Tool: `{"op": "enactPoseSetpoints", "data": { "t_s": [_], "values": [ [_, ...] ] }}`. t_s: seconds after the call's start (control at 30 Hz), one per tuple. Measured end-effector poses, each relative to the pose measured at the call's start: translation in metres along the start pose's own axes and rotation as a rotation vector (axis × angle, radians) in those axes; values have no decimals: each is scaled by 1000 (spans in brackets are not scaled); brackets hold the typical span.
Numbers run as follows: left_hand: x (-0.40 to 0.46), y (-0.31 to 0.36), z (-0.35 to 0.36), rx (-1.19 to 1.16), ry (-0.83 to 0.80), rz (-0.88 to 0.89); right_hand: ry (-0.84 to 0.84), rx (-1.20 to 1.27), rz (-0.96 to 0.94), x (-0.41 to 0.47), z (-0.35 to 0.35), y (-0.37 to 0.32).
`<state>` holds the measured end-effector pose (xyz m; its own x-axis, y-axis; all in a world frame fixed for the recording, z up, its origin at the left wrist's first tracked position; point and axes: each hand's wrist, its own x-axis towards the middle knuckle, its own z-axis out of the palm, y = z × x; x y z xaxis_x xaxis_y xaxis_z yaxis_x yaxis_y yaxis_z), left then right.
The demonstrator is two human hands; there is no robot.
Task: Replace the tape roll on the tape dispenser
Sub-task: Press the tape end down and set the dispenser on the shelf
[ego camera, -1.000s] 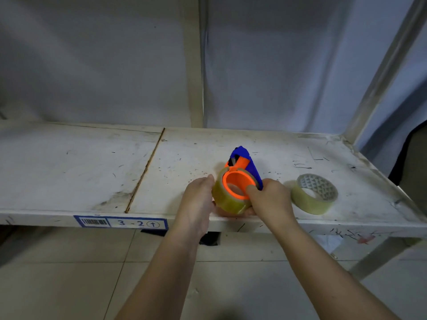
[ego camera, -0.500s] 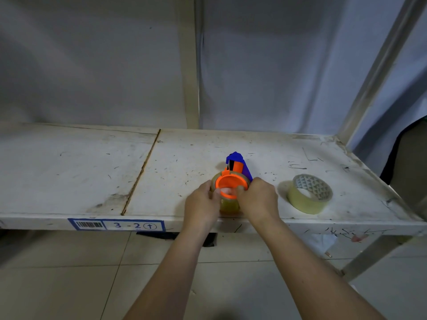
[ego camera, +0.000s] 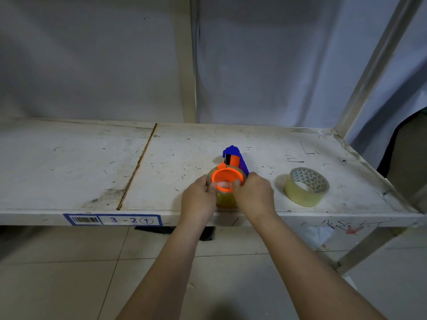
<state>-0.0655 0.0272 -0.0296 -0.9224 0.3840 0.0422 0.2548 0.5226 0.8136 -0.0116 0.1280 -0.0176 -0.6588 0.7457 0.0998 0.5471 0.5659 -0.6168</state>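
Both hands have closed in: left hand (ego camera: 199,197) and right hand (ego camera: 253,195) clamp the mounted tape roll (ego camera: 225,199) on the dispenser (ego camera: 232,166). Uneven pull could jam it on the hub.

Two bare forearms, left hand (ego camera: 198,199) and right hand (ego camera: 254,196) ungloved, unsleeved.

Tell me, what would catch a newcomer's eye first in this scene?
The bright orange and blue tape dispenser near the front edge of the scuffed white shelf, gripped from both sides by the left hand and right hand. Next, a spare tape roll lying flat to its right, untouched.
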Motion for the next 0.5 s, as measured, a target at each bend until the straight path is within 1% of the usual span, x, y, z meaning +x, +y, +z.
{"op": "enactPoseSetpoints", "data": {
  "t_s": [0.13,0.27,0.33,0.4,0.5],
  "values": [
    [0,1,0,-9,-9,-24,-37,-60,-11,-1,-4,3],
    [-2,9,-2,-8,-7,-84,-48,-46,-21,-2,-5,11],
    [-4,12,-2,16,17,-48,-33,-29,-36,-1,-8,14],
    [-7,15,-2,69,38,23,-11,-18,-57,1,-15,18],
    [-11,17,0,134,66,91,46,-41,-88,6,-30,26]
  ]
}}
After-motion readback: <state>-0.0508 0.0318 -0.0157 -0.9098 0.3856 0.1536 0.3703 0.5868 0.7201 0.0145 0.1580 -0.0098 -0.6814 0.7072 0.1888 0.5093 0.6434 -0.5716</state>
